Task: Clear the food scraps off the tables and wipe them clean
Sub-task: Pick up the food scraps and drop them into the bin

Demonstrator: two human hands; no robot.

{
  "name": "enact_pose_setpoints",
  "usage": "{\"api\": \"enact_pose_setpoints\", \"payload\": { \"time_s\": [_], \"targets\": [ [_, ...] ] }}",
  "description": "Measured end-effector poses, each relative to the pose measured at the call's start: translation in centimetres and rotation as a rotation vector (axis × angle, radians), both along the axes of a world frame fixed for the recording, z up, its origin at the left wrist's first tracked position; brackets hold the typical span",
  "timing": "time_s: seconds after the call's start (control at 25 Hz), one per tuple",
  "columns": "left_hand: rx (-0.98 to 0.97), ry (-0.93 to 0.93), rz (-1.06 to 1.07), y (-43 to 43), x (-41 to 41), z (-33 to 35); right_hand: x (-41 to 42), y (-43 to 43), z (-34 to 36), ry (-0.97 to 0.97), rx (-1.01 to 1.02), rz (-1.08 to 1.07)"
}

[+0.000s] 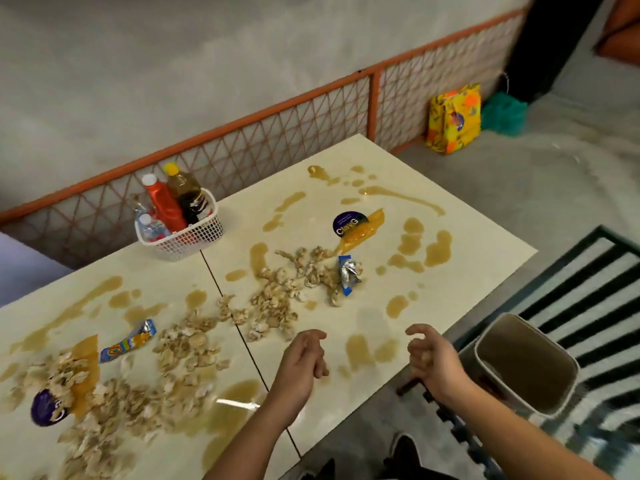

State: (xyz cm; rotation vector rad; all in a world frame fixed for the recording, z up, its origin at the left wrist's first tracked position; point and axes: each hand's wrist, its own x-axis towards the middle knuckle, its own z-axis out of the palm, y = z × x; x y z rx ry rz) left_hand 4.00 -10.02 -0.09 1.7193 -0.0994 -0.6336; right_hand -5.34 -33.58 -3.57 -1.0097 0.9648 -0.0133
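Hovering over the near edge of the table, left hand and right hand are apart, fingers loosely curled, holding nothing; food scraps lie just beyond.

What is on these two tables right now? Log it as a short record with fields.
tables: two cream rectangular tables, pushed edge to edge
scraps: pale flaky food scraps, scattered across both
spills: brown liquid puddles, on both
wrappers: crumpled silver-and-blue wrapper; blue-and-orange wrapper
basket: white plastic mesh basket holding bottles, far edge
bin: beige rectangular bin on floor, right side
hands: left hand and right hand empty, fingers loosely curled
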Motion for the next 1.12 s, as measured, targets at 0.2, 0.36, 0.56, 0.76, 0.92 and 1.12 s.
{"api": "enact_pose_setpoints", "payload": {
  "time_s": [0.2,0.36,0.56,0.76,0.92,1.12],
  "targets": [
    [-0.017,0.062,-0.069,-7.9,-0.9,-0.2,-6.1,-10.7,-4.7,0.166,-0.188,-0.133],
    [0.112,-0.004,-0.143,-11.8,-1.3,-0.7,-9.6,-16.3,-7.1,0.27,-0.161,-0.23],
    [0.149,0.062,-0.207,-15.5,-2.5,-1.0,-11.6,-19.4,-8.6,0.392,-0.303,-0.191],
    [0.079,0.342,-0.113,-18.1,-3.7,-2.5,-11.2,-20.8,-9.2,0.362,-0.116,-0.309],
    [0.141,0.307,-0.235,-19.8,-5.1,-3.1,-9.1,-17.3,-4.6,0.338,-0.009,-0.136],
    [0.279,-0.128,-0.557,-21.4,-7.2,-3.8,-7.9,-10.8,-0.7,-0.049,0.201,0.212]
  ]
}}
